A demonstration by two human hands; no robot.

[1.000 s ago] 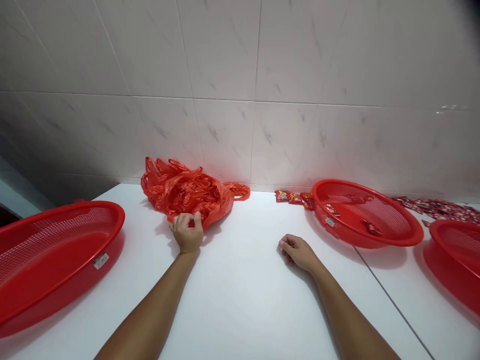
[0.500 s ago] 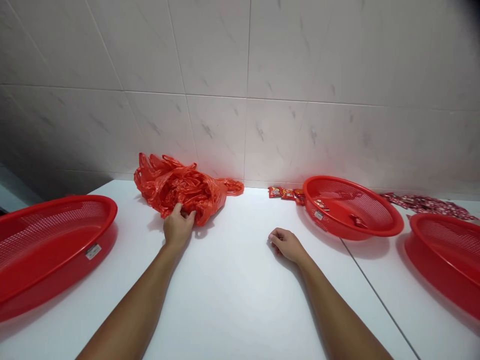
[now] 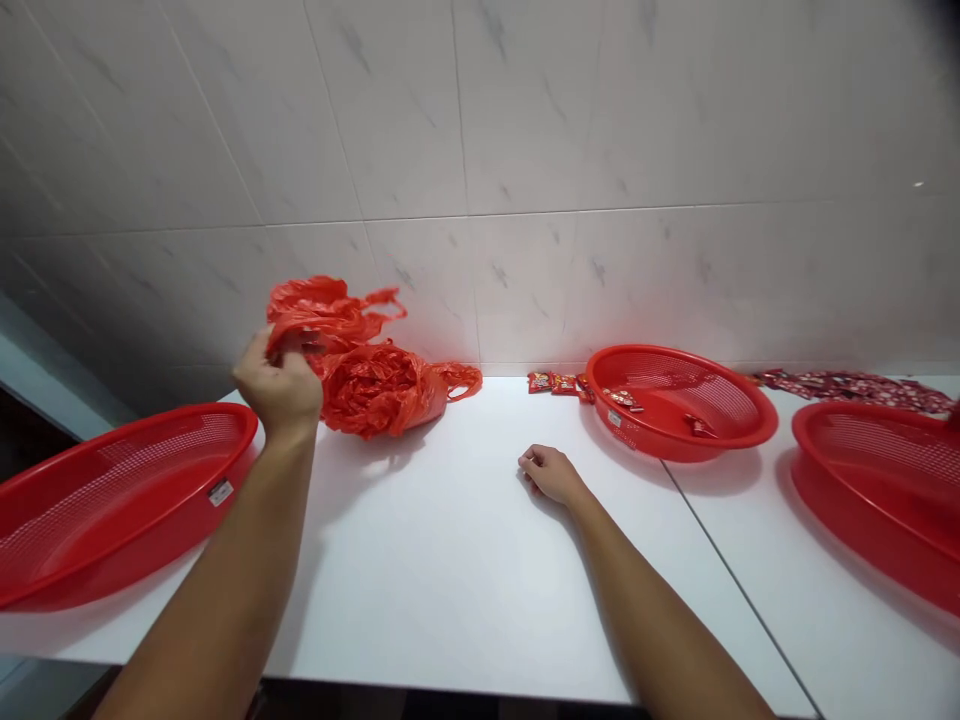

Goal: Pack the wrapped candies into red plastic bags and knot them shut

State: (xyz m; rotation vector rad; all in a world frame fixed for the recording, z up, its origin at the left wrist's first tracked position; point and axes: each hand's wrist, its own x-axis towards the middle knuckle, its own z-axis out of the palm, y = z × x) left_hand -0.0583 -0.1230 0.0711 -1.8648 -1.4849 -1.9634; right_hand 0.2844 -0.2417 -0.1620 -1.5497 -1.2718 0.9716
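Note:
My left hand (image 3: pixel 279 388) is raised at the left, its fingers closed on a thin red plastic bag (image 3: pixel 322 312). That bag lifts away from a crumpled bundle of red plastic bags (image 3: pixel 382 388) lying by the wall; whether it has come fully apart from the bundle I cannot tell. Loop handles stick out from the bundle's right end. My right hand (image 3: pixel 551 472) rests on the white table, loosely curled, and nothing shows in its fingers. The nearest thing to it is a round red plastic basket (image 3: pixel 679 440) with a few small red packets (image 3: pixel 624 400) inside.
A large red basket (image 3: pixel 217 470) stands on the left, another (image 3: pixel 862 500) on the right. Small red snack packets (image 3: pixel 551 383) lie against the wall, left of the round basket. A row of dark red patterned packets (image 3: pixel 855 386) lies behind the right basket. A seam crosses the table (image 3: pixel 442 560).
My left hand has moved up and to the left from the bundle, pulling a red plastic bag with it. My right hand stays on the table. The camera view has shifted somewhat.

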